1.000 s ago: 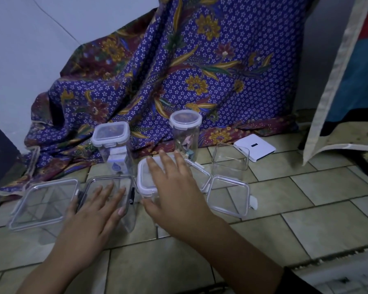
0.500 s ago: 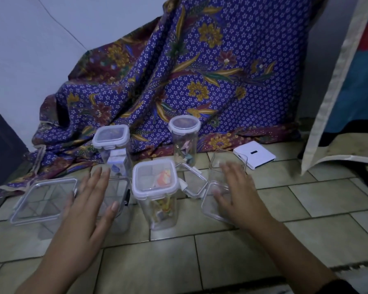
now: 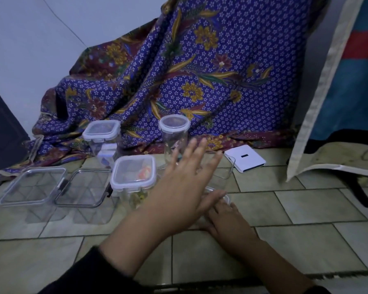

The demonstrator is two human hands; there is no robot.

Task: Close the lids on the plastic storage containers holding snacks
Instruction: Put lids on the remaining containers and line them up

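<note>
A square snack container with a white-rimmed lid on it stands in the middle of the tiled floor. Behind it are another lidded square container and a tall round lidded one. To the right stands an open clear container, and its loose clear lid lies in front of it. My left hand reaches across with fingers spread, hovering over that open container. My right hand lies low on the floor, fingertips at the lid's near edge; my left thumb hides the contact.
Two clear, flat, open containers sit at the left. A white box lies at the back right. Purple batik cloth drapes behind, and a dark stand leg crosses the tiles at the right.
My left hand has swung from the clear containers at the left across to the open container at the right. My right hand has drawn back toward me, near the loose lid.
</note>
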